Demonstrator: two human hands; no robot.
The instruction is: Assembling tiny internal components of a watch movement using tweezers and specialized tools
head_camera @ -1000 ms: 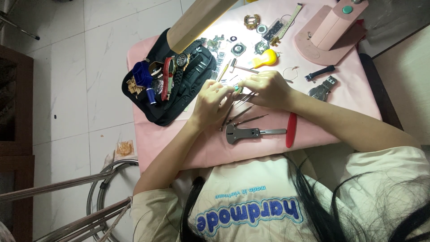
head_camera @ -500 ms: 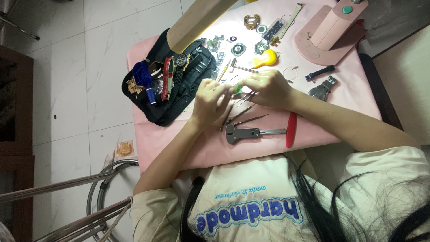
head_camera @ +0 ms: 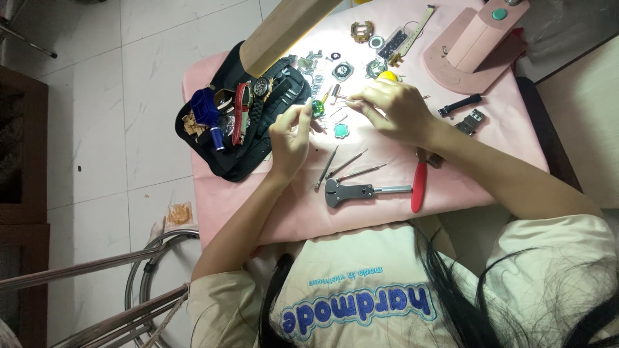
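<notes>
The hands are drawing apart: a second ago they were bunched together over one spot, and now the left hand (head_camera: 291, 136) is lifting away toward 9 o'clock while the right hand (head_camera: 391, 109) is staying near the middle of the pink table (head_camera: 303, 212). That suggests the small piece they shared is now resting with the left alone.

The left fingertips are pinching a small green part (head_camera: 317, 108), too tiny to read beyond its colour and a glint of metal. The right fingers are curling closed around something thin, possibly a tool; I cannot tell what.

Just at 6 o'clock of the gap between the hands a teal disc (head_camera: 341, 130) is lying flat. Further toward 6 o'clock, thin picks (head_camera: 351, 164), a grey case wrench (head_camera: 351, 191) and red-handled pliers (head_camera: 420, 187) are lying loose. At 9 o'clock a black pouch (head_camera: 222, 158) is holding watches and straps. At 1 o'clock a pink stand (head_camera: 474, 48) is standing.
</notes>
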